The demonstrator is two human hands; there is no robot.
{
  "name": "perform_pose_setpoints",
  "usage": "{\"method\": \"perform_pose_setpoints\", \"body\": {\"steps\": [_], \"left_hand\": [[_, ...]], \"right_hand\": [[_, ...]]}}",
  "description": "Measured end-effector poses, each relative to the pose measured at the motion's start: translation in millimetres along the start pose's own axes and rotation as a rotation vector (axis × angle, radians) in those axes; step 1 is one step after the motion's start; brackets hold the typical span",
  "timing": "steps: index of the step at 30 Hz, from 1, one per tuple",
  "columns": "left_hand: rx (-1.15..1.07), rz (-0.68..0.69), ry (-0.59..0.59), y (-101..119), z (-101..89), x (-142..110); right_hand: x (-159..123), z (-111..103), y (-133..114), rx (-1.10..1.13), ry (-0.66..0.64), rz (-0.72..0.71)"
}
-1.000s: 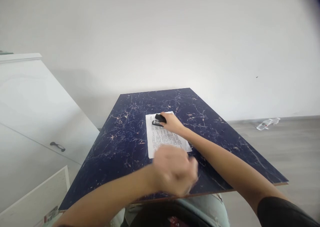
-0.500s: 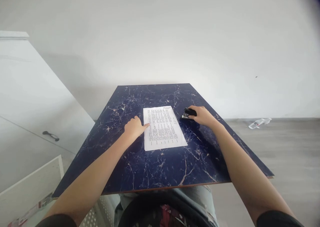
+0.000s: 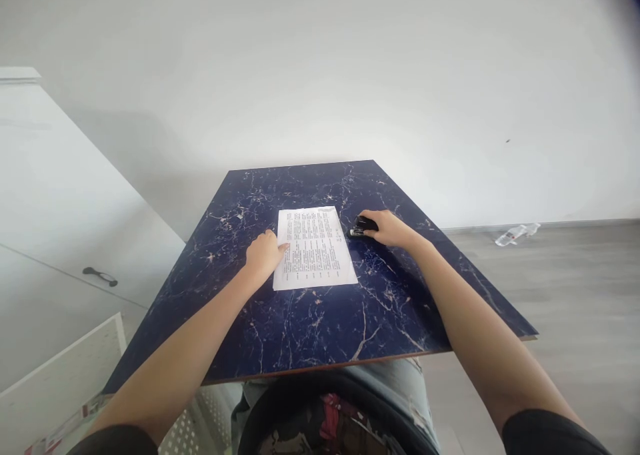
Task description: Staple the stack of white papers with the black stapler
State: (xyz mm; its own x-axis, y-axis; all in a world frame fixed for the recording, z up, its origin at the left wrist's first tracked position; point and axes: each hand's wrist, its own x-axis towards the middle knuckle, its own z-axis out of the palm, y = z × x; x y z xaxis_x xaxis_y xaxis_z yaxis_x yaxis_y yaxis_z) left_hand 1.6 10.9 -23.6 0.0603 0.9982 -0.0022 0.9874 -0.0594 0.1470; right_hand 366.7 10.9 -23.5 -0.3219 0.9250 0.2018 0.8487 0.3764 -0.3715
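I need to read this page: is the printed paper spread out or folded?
Spread out: the paper lies flat on the blue table, all four corners showing, the left hand at its edge.

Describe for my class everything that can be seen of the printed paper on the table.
The printed paper is white and rectangular, covered in dark text too small to read, with a greyish patch at its far right corner. It lies flat on the dark blue, marble-patterned table. The left hand rests its thumb over the left edge. Close to the right edge is the black stapler; whether they touch is unclear, as is the number of sheets.
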Motion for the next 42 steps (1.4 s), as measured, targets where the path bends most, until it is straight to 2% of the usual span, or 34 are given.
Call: {"method": "perform_pose_setpoints", "body": {"steps": [7, 10, 12, 14, 17, 19, 25, 37, 42], "left_hand": [[-0.018, -0.003, 0.024, -0.2, 4.0, 0.9], [-0.017, 0.031, 0.091, 0.2, 6.6, 0.1], [0.010, 0.123, 0.177, 3.7, 6.8, -2.6], [0.015, 0.293, 0.237, 11.1, 7.2, -8.1], [-0.099, 0.600, 0.179, 27.6, 12.7, -21.7], [-0.161, 0.694, 0.108, 38.2, 20.6, -31.1], [-0.108, 0.616, -0.071, 46.8, 39.6, -37.3], [-0.111, 0.586, -0.021, 47.7, 39.6, -40.9], [-0.128, 0.625, -0.056, 51.2, 35.0, -49.5]], "right_hand": [[-0.1, 0.9, -1.2, 0.006, 0.009, -0.020], [-0.3, 1.4, -1.2, -0.006, 0.012, -0.031], [-0.3, 1.9, -1.6, -0.014, 0.016, -0.031], [-0.2, 2.3, -2.0, -0.017, 0.016, -0.021], [0.0, 2.6, -3.0, -0.020, 0.014, -0.018], [0.1, 2.5, -4.4, -0.023, 0.016, -0.024], [0.7, 2.7, -13.0, -0.024, 0.000, -0.025], [3.1, 7.3, -24.6, -0.031, -0.004, -0.055], [3.7, 8.9, -22.5, -0.029, 0.001, -0.051]]}}
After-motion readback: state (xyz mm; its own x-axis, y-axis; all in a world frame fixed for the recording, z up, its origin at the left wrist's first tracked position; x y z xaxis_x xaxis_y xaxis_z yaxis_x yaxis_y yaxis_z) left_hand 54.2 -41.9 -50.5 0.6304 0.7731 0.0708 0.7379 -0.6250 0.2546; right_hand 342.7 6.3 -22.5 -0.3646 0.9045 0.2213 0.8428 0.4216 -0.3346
